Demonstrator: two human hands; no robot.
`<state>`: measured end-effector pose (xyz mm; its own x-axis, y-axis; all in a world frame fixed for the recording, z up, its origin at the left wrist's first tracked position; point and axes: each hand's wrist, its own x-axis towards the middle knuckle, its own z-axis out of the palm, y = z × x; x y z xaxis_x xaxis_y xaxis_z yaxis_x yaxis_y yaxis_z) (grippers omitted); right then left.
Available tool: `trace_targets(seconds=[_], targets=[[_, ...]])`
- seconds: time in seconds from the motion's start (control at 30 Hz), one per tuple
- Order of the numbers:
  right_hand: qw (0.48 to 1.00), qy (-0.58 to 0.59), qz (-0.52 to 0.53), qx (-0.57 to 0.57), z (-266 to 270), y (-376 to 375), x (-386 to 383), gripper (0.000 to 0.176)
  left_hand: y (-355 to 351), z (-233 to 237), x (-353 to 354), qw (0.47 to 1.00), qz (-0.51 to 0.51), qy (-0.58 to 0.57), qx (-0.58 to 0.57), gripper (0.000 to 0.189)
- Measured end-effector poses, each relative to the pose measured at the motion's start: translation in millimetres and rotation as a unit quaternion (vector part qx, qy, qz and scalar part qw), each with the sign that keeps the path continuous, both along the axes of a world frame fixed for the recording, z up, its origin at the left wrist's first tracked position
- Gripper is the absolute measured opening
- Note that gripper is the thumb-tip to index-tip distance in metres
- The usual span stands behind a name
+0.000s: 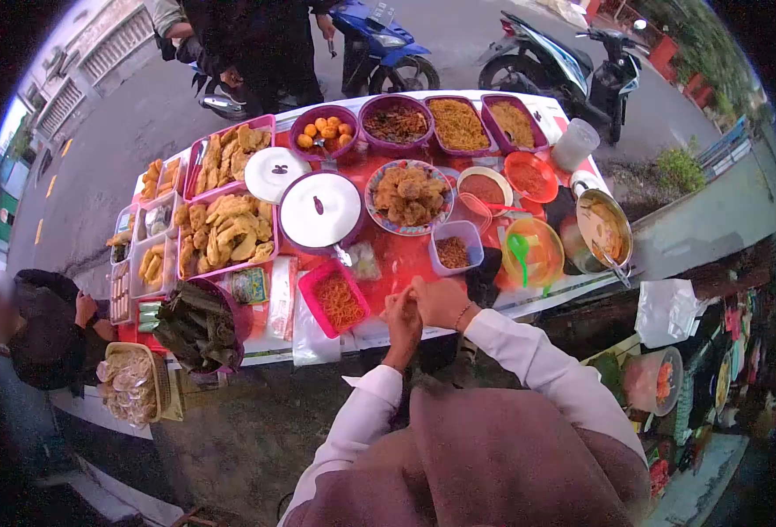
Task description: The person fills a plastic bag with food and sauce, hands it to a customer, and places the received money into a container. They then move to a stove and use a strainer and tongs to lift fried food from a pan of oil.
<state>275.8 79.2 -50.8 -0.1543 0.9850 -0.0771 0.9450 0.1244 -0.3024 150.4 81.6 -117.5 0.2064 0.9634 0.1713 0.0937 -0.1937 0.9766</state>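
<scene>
At the near edge of the food table, my left hand (401, 327) and my right hand (442, 304) meet with fingers closed and fingertips touching. Whatever they pinch is too small to make out. Left of them stands a pink tray of fried noodles (335, 301). Just beyond my right hand is a clear tub of brown bits (455, 249). Farther back lies a patterned plate of fried pieces (410, 227). To the right, a green spoon (518, 249) rests in a yellowish bowl (542, 271).
A lidded pot (322, 211), trays of fritters (228, 235) and a bowl of orange eggs (326, 132) fill the left and back. A steel pot (606, 227) stands right. One person (45, 325) is at left, others stand behind the table near parked motorbikes (572, 66).
</scene>
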Motion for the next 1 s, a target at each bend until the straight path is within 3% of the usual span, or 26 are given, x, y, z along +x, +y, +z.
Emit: trace_targets(seconds=[0.07,0.1,0.13,0.17,0.2,0.23,0.3,0.4,0.43,0.47,0.5,0.57,0.63,0.67,0.73,0.77,0.8,0.83,0.87,0.9,0.97,1.0], targets=[[0.999,0.012,-0.004,-0.030,-1,-4,7,0.027,0,-12,-4,0.999,-0.003,0.032,0.017,0.026],[0.972,0.191,-0.079,-0.114,-1,-5,10,0.021,1,-16,-6,1.000,0.002,0.026,-0.006,0.023],[0.901,0.359,-0.149,-0.194,-3,-7,15,0.016,4,-14,-7,0.999,0.006,0.020,-0.030,0.020],[0.901,0.359,-0.147,-0.193,-8,-9,22,0.016,5,-12,-9,0.999,0.008,0.019,-0.029,0.020],[0.704,0.633,-0.214,-0.242,-4,-10,25,0.013,5,-7,-13,0.998,0.007,0.049,-0.037,0.019],[0.420,0.830,-0.256,-0.262,-3,-11,25,0.013,6,-1,-17,0.996,0.006,0.078,-0.046,0.017],[0.391,0.846,-0.303,-0.200,-9,-15,10,0.020,9,5,-22,0.996,-0.009,0.084,-0.019,0.017],[0.554,0.798,-0.237,-0.035,-44,0,-6,0.029,6,17,-26,0.992,-0.035,0.115,0.047,0.015],[0.551,0.799,-0.239,-0.033,-46,3,-10,0.029,4,18,-26,0.986,-0.038,0.140,0.086,0.014],[0.785,0.581,-0.213,0.028,-47,5,-13,0.027,1,16,-26,0.985,-0.041,0.141,0.085,0.014],[0.935,0.302,-0.165,0.085,-52,7,-14,0.026,-1,10,-26,0.990,-0.028,0.123,0.069,0.014],[0.919,0.339,-0.163,0.119,-61,10,-10,0.027,0,0,-25,0.993,-0.015,0.104,0.053,0.014],[0.793,0.536,-0.260,0.129,-55,8,-5,0.034,5,-3,-26,0.995,0.025,0.096,0.005,0.017],[0.792,0.537,-0.261,0.129,-52,5,-5,0.034,8,-5,-26,0.995,0.025,0.097,0.005,0.017],[0.820,0.520,-0.180,0.159,-45,-2,-5,0.039,17,-9,-20,0.991,0.034,-0.022,-0.126,0.029],[0.821,0.518,-0.180,0.159,-42,-3,-2,0.039,21,-11,-20,0.991,0.034,-0.024,-0.127,0.029],[0.925,0.342,-0.125,0.110,-36,-3,1,0.043,25,-11,-22,0.996,0.011,0.089,0.005,0.035],[0.985,0.152,-0.067,0.053,-26,-5,2,0.047,25,-11,-24,0.970,-0.014,0.200,0.136,0.042],[0.993,0.080,-0.005,0.088,40,-11,-14,0.048,22,-14,-23,0.970,-0.017,0.199,0.135,0.042],[0.993,0.080,-0.006,0.089,31,-10,-16,0.048,22,-18,-20,0.965,-0.032,0.208,0.156,0.046],[0.996,0.036,0.019,0.081,4,-6,-18,0.031,20,-18,-17,0.958,-0.045,0.216,0.182,0.051],[0.996,0.034,0.020,0.084,2,-6,-17,0.031,14,-16,-18,0.972,-0.039,0.170,0.155,0.053]])
